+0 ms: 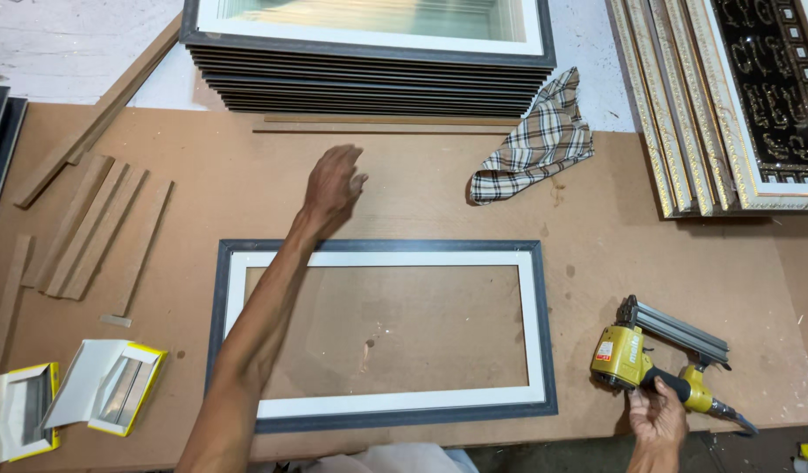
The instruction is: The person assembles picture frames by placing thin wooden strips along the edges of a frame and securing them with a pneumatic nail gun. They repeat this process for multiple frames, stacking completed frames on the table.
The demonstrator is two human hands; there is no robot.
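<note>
An empty rectangular picture frame (535, 324), dark grey outside with a white inner border, lies flat on the brown board table (597, 236). My left hand (332, 182) reaches over its far edge, fingers loosely spread, holding nothing. At the near right, my right hand (656, 419) grips the handle of a yellow nail gun (636, 355) resting on the table beside the frame.
A tall stack of dark frames (369, 61) stands at the back centre. A checked cloth (533, 142) lies beside it. Ornate gold frames (728, 105) lean at the right. Several wooden strips (98, 228) and two open yellow boxes (115, 385) sit at the left.
</note>
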